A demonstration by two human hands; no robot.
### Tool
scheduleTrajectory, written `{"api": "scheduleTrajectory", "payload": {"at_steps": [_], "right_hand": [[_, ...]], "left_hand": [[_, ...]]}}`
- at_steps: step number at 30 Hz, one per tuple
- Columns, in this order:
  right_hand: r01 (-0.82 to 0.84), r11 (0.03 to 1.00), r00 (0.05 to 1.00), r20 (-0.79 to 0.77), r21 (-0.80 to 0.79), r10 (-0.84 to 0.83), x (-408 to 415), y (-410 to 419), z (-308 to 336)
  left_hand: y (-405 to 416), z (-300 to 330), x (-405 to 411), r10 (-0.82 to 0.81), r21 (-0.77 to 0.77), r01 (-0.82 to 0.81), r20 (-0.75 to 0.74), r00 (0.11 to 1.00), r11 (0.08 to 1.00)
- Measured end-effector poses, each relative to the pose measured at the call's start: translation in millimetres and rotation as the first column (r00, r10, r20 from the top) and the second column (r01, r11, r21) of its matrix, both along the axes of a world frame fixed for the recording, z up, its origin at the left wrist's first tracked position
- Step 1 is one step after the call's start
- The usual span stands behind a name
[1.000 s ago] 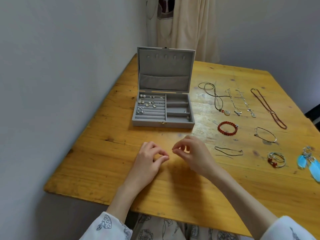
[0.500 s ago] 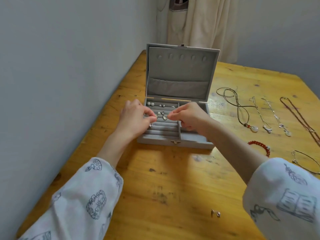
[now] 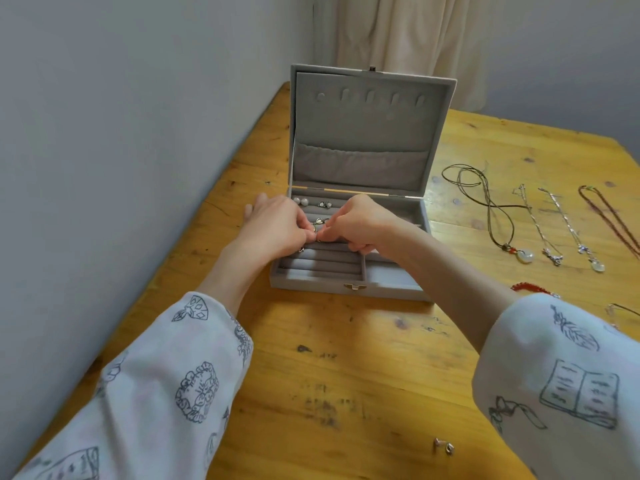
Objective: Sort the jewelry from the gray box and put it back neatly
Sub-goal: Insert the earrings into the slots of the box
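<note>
Both my hands work over the open gray box (image 3: 349,285): my left hand (image 3: 273,230) and right hand (image 3: 360,226) pinch a small earring (image 3: 316,229) at its ridged rows. Pearl studs (image 3: 301,201) sit in the back row; necklaces (image 3: 540,223) lie on the table (image 3: 346,375).

Both hands, left hand (image 3: 273,226) and right hand (image 3: 360,225), pinch small earrings (image 3: 317,227) over the open gray jewelry box (image 3: 346,289) near the bench's left edge.

Loose white sleeves (image 3: 166,386) pushed up the forearms, grey line-drawn prints (an open book, leaves)
</note>
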State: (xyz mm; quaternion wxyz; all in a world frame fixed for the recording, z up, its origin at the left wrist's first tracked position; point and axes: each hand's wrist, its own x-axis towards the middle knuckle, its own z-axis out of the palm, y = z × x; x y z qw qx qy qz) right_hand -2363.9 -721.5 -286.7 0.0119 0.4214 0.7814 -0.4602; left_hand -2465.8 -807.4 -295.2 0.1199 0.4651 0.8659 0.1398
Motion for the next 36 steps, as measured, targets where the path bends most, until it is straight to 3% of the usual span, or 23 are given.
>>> {"api": "scheduleTrajectory", "payload": {"at_steps": [6,12,18,20,24,26,28,33,36], "right_hand": [[-0.032,0.993,0.999,-0.026,0.111,0.035,-3.3,-1.6,-6.9],[0.011,0.946,0.999,-0.049,0.325,0.005,-6.8,-3.8,-18.2],[0.040,0.961,0.979,-0.204,0.274,0.017,9.2,-10.0,-12.4],[0.069,0.970,0.964,-0.266,0.231,-0.005,25.6,-15.8,-8.1],[0.079,0.983,0.951,-0.307,0.167,-0.024,76.8,-34.3,-6.1],[0.103,0.990,0.946,-0.318,0.098,-0.067,108.9,-46.9,-9.5],[0.123,0.989,0.951,-0.295,0.083,-0.094,139.8,-60.4,-15.0],[0.144,0.950,0.980,-0.175,0.276,-0.097,200.3,-92.1,-34.7],[0.138,0.941,0.975,-0.211,0.309,-0.074,224.6,-110.5,-41.7]], "left_hand": [[1.6,6.3,-1.5,0.019,-0.072,-0.018,0.013,1.000,0.997],[-1.5,3.2,3.6,0.072,-0.001,-0.072,0.024,0.997,0.997],[-9.1,-1.1,13.8,-0.002,0.029,0.009,-0.234,0.972,1.000],[-19.2,-2.7,19.9,-0.019,0.102,0.050,-0.284,0.958,0.994],[-49.4,-11.5,44.7,0.005,0.393,0.048,-0.132,0.991,0.918],[-63.8,-16.4,67.4,-0.038,0.454,0.061,-0.060,0.997,0.889],[-75.3,-21.1,92.4,-0.122,0.456,0.108,0.002,0.993,0.883],[-100.9,-35.0,145.0,-0.390,0.366,0.288,0.244,0.888,0.885],[-114.6,-46.8,165.3,-0.400,0.339,0.343,0.113,0.909,0.876]]}}
